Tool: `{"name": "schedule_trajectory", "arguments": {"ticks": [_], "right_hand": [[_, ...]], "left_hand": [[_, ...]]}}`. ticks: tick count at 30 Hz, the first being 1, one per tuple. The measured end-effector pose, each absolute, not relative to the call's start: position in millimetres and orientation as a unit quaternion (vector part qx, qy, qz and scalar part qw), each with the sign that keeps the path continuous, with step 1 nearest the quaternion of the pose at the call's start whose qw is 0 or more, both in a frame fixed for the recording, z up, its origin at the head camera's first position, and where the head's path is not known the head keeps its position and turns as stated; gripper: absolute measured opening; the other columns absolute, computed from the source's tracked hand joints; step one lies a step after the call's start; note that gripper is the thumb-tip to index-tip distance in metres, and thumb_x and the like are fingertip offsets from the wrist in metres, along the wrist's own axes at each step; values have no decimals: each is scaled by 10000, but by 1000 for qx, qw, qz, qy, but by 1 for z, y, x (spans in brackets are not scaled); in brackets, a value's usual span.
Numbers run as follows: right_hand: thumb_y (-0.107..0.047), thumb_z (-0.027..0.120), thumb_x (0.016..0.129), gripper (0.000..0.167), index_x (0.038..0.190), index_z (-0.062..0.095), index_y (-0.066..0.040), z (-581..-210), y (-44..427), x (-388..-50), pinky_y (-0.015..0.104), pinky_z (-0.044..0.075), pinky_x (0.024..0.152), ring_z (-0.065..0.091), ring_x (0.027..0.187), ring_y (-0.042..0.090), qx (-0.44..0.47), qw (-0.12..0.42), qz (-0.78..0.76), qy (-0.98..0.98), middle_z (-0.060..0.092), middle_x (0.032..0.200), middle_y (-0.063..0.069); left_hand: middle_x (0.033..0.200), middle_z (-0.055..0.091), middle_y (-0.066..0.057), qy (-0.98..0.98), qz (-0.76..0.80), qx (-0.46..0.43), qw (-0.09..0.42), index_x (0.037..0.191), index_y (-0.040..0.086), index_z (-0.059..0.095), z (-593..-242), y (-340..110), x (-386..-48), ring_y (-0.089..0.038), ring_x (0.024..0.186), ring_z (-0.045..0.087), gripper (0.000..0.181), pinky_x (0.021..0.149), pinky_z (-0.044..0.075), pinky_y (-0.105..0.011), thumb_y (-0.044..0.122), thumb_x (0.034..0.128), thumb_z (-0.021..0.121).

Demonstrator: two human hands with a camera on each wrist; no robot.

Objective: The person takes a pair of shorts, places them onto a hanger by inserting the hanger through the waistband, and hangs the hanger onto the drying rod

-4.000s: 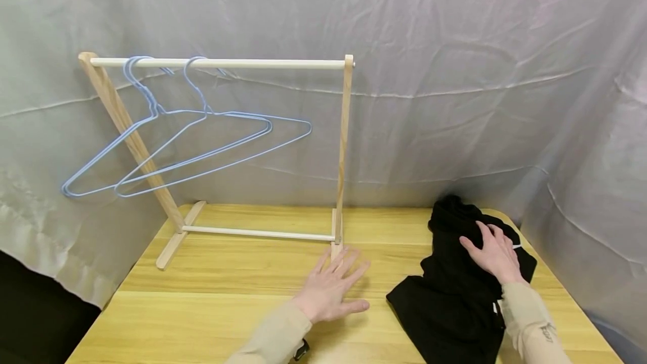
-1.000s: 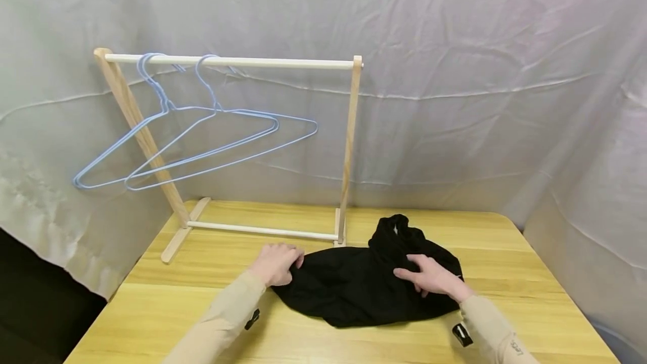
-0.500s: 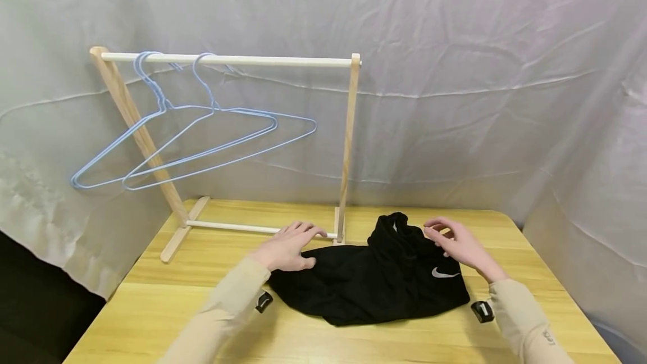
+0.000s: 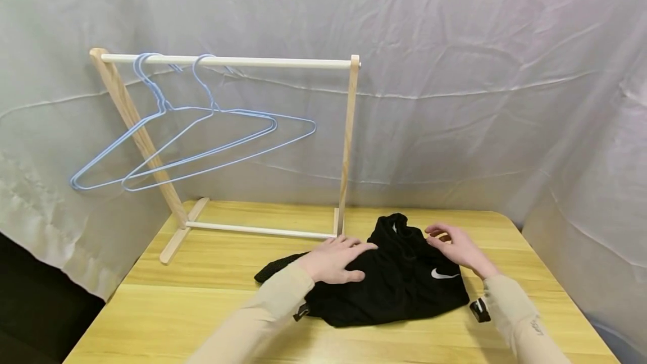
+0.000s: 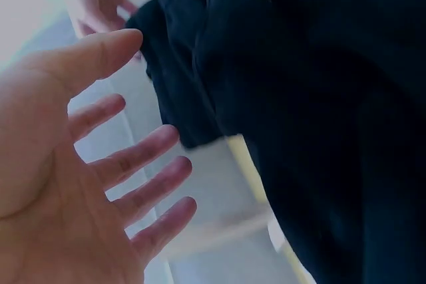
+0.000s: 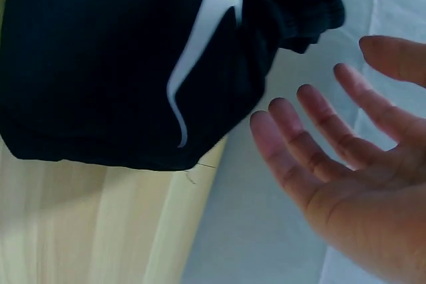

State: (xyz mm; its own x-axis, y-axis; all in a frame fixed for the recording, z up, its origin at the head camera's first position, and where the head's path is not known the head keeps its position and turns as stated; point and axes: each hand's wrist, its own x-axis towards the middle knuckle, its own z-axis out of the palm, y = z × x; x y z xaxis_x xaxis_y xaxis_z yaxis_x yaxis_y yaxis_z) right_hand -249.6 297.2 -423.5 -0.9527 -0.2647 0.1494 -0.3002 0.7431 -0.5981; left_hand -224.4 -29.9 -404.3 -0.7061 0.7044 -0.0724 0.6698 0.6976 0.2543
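A black garment (image 4: 389,291) that looks like shorts lies crumpled on the table, with a white swoosh (image 4: 445,274) near its right side. Its gathered, elastic-looking end (image 6: 309,14) bunches up at the back. Over the garment's left part my left hand (image 4: 333,260) is held with fingers spread and nothing gripped; part of the cloth is hidden beneath it. The left wrist view shows that palm (image 5: 60,164) beside the dark fabric. My right hand (image 4: 457,246) is just right of the gathered end, its fingers loosely bent and apart from the cloth in the right wrist view.
A wooden rack (image 4: 349,145) with a white top bar stands at the back left. Several light-blue wire hangers (image 4: 212,108) hang on it. The wooden table (image 4: 202,302) ends at a grey curtain (image 4: 455,100) behind and at the sides.
Since 4.0 s ago the garment has come from the right side to the middle. My right hand has lifted off it, uncovering the swoosh. My left hand has let go and moved right.
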Motion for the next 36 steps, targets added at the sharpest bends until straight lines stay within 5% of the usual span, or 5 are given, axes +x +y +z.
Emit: {"name": "schedule_trajectory", "arguments": {"ticks": [8, 16, 24, 31, 36], "right_hand": [[-84, 670, 926, 377, 1274, 606, 48, -435, 291, -256, 389, 537, 795, 682, 914, 288, 213, 36, 306, -927, 650, 1211, 285], [-102, 695, 916, 415, 1298, 597, 28, -442, 289, -260, 369, 510, 776, 637, 874, 236, 227, 31, 280, -932, 641, 1163, 252], [-129, 697, 927, 496, 1378, 514, -29, -440, 284, -256, 387, 491, 795, 601, 950, 262, 277, 36, 236, -931, 616, 1103, 162], [-179, 738, 902, 424, 1273, 558, -82, -437, 275, -253, 440, 507, 817, 615, 947, 245, 295, 50, 170, -939, 625, 1018, 74], [-234, 751, 896, 326, 1152, 587, -117, -438, 271, -254, 372, 473, 696, 555, 794, 150, 264, 59, 144, -952, 587, 898, 10]], "left_hand": [[1406, 541, 22, 914, 59, 397, 59, 1587, 385, 238, -408, 11, -222, -194, 1249, 553, 692, 1038, 461, -385, 459, 993, 588], [1357, 578, 51, 919, 31, 388, 64, 1542, 402, 336, -411, 34, -219, -162, 1194, 551, 624, 1032, 452, -353, 484, 981, 596], [1094, 667, 96, 932, 29, 357, 54, 1141, 322, 622, -416, 34, -217, -162, 1081, 614, 277, 979, 471, -359, 489, 925, 667], [802, 629, 111, 936, 45, 348, 43, 848, 247, 578, -421, 28, -220, -120, 861, 629, 254, 831, 460, -330, 470, 951, 646], [701, 567, 86, 938, 72, 338, 34, 778, 243, 555, -422, 24, -225, -101, 707, 585, 252, 692, 432, -301, 395, 967, 623]]}}
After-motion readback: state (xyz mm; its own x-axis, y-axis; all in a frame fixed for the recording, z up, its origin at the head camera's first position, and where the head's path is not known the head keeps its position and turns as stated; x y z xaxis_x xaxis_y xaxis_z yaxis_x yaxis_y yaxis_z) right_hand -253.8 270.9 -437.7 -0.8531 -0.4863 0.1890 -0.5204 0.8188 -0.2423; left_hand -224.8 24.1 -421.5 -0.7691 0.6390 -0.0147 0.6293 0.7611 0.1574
